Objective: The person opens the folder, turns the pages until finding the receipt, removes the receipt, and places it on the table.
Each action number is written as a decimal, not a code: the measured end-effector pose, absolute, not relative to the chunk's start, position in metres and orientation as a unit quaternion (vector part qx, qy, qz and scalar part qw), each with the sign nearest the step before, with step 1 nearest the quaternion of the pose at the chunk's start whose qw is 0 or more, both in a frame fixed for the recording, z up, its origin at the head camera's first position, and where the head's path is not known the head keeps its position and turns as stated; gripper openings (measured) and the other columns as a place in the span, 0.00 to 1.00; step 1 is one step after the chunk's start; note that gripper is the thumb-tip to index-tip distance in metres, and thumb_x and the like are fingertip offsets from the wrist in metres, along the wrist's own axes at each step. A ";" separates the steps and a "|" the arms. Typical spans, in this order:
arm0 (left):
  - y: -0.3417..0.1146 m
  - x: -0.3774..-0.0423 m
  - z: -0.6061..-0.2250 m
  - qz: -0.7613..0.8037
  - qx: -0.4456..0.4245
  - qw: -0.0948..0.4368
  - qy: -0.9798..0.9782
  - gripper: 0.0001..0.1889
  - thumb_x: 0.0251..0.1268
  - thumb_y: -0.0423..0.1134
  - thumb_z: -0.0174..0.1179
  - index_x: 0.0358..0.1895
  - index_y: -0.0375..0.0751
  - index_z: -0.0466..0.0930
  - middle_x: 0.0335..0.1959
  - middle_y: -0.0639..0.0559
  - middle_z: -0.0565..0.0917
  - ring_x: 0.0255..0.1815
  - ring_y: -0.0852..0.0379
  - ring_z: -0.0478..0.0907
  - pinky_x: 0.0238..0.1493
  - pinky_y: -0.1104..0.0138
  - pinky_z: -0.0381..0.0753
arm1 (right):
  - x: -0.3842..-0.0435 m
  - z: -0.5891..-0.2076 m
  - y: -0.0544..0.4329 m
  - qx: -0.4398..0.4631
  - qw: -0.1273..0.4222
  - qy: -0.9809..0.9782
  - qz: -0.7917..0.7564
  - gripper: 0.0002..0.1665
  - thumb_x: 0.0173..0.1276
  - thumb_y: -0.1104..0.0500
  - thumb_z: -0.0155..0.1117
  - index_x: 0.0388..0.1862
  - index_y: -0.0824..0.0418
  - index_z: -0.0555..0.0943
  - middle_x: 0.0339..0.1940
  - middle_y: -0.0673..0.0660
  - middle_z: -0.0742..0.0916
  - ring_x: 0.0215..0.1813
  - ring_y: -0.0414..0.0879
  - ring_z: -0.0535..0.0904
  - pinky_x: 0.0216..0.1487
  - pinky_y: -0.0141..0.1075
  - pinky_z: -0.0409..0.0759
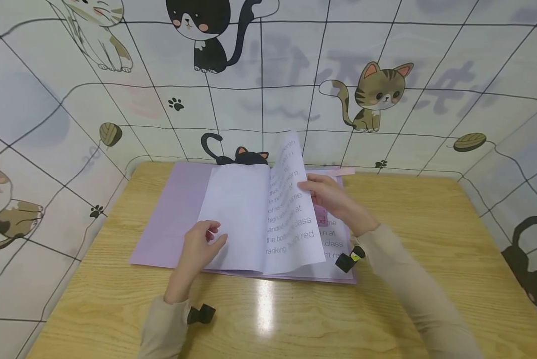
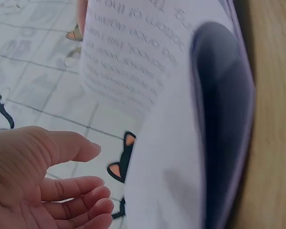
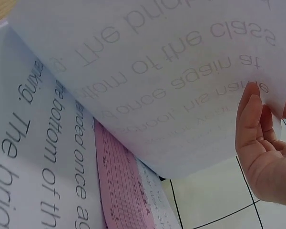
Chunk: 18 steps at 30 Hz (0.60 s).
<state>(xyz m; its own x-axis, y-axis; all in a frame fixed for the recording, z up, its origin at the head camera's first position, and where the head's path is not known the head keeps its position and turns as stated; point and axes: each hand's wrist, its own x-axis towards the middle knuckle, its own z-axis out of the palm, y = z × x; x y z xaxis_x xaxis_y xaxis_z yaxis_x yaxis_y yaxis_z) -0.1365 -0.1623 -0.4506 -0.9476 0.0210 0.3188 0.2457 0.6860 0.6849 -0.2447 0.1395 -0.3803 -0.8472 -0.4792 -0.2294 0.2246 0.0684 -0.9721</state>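
A booklet with a lilac cover [image 1: 178, 199] lies spread on the wooden table, its left page [image 1: 239, 214] blank. My right hand [image 1: 331, 197] pinches the outer edge of a printed page [image 1: 291, 219] between thumb and fingers and holds it lifted. In the right wrist view the back of that raised page [image 3: 181, 71] shows its print reversed. Beneath it, on the printed page below, sits a pink ruled slip [image 3: 121, 181]. Over the left page's outer edge hovers my left hand [image 1: 201, 247], fingers loosely bent; the left wrist view shows nothing in it [image 2: 52, 176].
The wooden table [image 1: 412, 239] extends around the booklet. Behind it stands a white wall covering [image 1: 286, 75] with grid lines and cartoon cats. A pale pink tab [image 1: 345, 171] sticks out at the booklet's top right. Small black devices [image 1: 201, 314] are worn at both wrists.
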 end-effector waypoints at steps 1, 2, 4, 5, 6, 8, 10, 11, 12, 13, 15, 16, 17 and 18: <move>-0.158 -0.136 -0.446 -0.394 -0.080 0.151 -0.903 0.12 0.48 0.28 0.67 0.37 0.26 0.79 0.28 0.38 0.79 0.26 0.48 0.74 0.30 0.61 0.76 | -0.245 -0.380 0.138 -0.089 0.258 0.681 -0.679 0.26 0.70 0.62 0.50 0.65 0.70 0.66 0.45 0.59 0.82 0.40 0.46 0.82 0.42 0.37 0.80; -0.154 -0.135 -0.442 -0.398 -0.086 0.156 -0.900 0.12 0.48 0.28 0.67 0.37 0.26 0.79 0.28 0.38 0.79 0.26 0.47 0.74 0.30 0.61 0.77 | -0.245 -0.380 0.136 -0.086 0.256 0.681 -0.681 0.26 0.70 0.62 0.50 0.65 0.70 0.66 0.45 0.59 0.82 0.40 0.46 0.82 0.42 0.36 0.80; -0.146 -0.133 -0.434 -0.406 -0.099 0.164 -0.894 0.10 0.48 0.28 0.66 0.35 0.27 0.79 0.27 0.39 0.79 0.26 0.47 0.74 0.30 0.60 0.78 | -0.244 -0.379 0.134 -0.080 0.255 0.681 -0.682 0.26 0.70 0.61 0.50 0.65 0.69 0.65 0.45 0.58 0.82 0.40 0.45 0.82 0.42 0.36 0.80; -0.141 -0.133 -0.431 -0.409 -0.105 0.166 -0.891 0.10 0.48 0.27 0.66 0.35 0.28 0.79 0.27 0.40 0.79 0.26 0.48 0.74 0.30 0.60 0.78 | -0.245 -0.379 0.132 -0.081 0.254 0.682 -0.681 0.27 0.70 0.61 0.50 0.66 0.70 0.65 0.45 0.58 0.82 0.40 0.45 0.82 0.42 0.35 0.79; -0.137 -0.132 -0.427 -0.409 -0.111 0.169 -0.890 0.09 0.48 0.27 0.66 0.35 0.28 0.79 0.27 0.41 0.79 0.25 0.48 0.74 0.30 0.61 0.78 | -0.244 -0.379 0.131 -0.080 0.254 0.683 -0.681 0.27 0.70 0.61 0.50 0.66 0.69 0.65 0.46 0.58 0.81 0.40 0.45 0.82 0.43 0.35 0.79; -0.129 -0.130 -0.421 -0.407 -0.121 0.172 -0.889 0.09 0.49 0.27 0.66 0.34 0.30 0.79 0.26 0.43 0.79 0.25 0.50 0.73 0.30 0.62 0.77 | -0.244 -0.378 0.128 -0.083 0.254 0.683 -0.680 0.27 0.70 0.61 0.50 0.66 0.68 0.65 0.49 0.60 0.80 0.41 0.45 0.81 0.44 0.36 0.78; -0.122 -0.128 -0.416 -0.406 -0.127 0.172 -0.888 0.08 0.49 0.28 0.66 0.34 0.31 0.80 0.26 0.44 0.80 0.26 0.51 0.73 0.30 0.63 0.77 | -0.244 -0.376 0.125 -0.094 0.255 0.682 -0.679 0.27 0.70 0.61 0.50 0.67 0.68 0.64 0.52 0.63 0.79 0.41 0.45 0.81 0.44 0.35 0.78; -0.118 -0.127 -0.413 -0.406 -0.128 0.172 -0.888 0.08 0.50 0.29 0.66 0.34 0.31 0.80 0.27 0.45 0.80 0.26 0.52 0.73 0.30 0.63 0.76 | -0.244 -0.375 0.123 -0.098 0.256 0.680 -0.680 0.28 0.70 0.61 0.50 0.67 0.68 0.64 0.53 0.65 0.78 0.41 0.45 0.81 0.44 0.35 0.78; -0.115 -0.126 -0.409 -0.407 -0.128 0.172 -0.888 0.08 0.50 0.30 0.66 0.34 0.32 0.80 0.27 0.44 0.80 0.26 0.52 0.74 0.30 0.64 0.76 | -0.244 -0.374 0.121 -0.100 0.257 0.678 -0.682 0.28 0.70 0.61 0.49 0.67 0.68 0.64 0.54 0.66 0.77 0.41 0.45 0.81 0.45 0.36 0.78; -0.112 -0.125 -0.406 -0.407 -0.129 0.172 -0.888 0.08 0.50 0.31 0.66 0.34 0.32 0.80 0.27 0.45 0.80 0.26 0.51 0.74 0.30 0.64 0.76 | -0.243 -0.373 0.119 -0.102 0.258 0.675 -0.683 0.28 0.70 0.61 0.49 0.67 0.68 0.64 0.55 0.67 0.76 0.41 0.45 0.81 0.45 0.35 0.78; -0.106 -0.123 -0.399 -0.409 -0.131 0.172 -0.886 0.08 0.51 0.33 0.67 0.33 0.33 0.80 0.27 0.45 0.81 0.27 0.51 0.75 0.31 0.64 0.76 | -0.244 -0.373 0.115 -0.104 0.259 0.672 -0.686 0.28 0.70 0.61 0.50 0.68 0.68 0.63 0.56 0.67 0.76 0.40 0.45 0.81 0.45 0.35 0.78; -0.103 -0.123 -0.396 -0.411 -0.132 0.173 -0.885 0.09 0.51 0.34 0.67 0.33 0.33 0.81 0.27 0.46 0.81 0.27 0.52 0.75 0.31 0.64 0.76 | -0.244 -0.373 0.113 -0.102 0.259 0.670 -0.689 0.28 0.70 0.61 0.50 0.68 0.68 0.63 0.56 0.67 0.76 0.40 0.45 0.81 0.45 0.35 0.78; -0.100 -0.122 -0.393 -0.413 -0.132 0.175 -0.884 0.10 0.51 0.36 0.68 0.33 0.34 0.81 0.28 0.47 0.81 0.27 0.52 0.75 0.30 0.65 0.76 | -0.244 -0.373 0.112 -0.101 0.258 0.669 -0.690 0.28 0.70 0.61 0.50 0.68 0.68 0.63 0.56 0.67 0.76 0.40 0.45 0.81 0.45 0.35 0.78; -0.097 -0.121 -0.389 -0.417 -0.132 0.175 -0.882 0.11 0.51 0.37 0.68 0.34 0.33 0.81 0.28 0.47 0.81 0.27 0.51 0.75 0.30 0.64 0.76 | -0.245 -0.374 0.109 -0.101 0.256 0.668 -0.691 0.28 0.70 0.62 0.50 0.67 0.68 0.63 0.56 0.67 0.76 0.40 0.45 0.81 0.45 0.35 0.78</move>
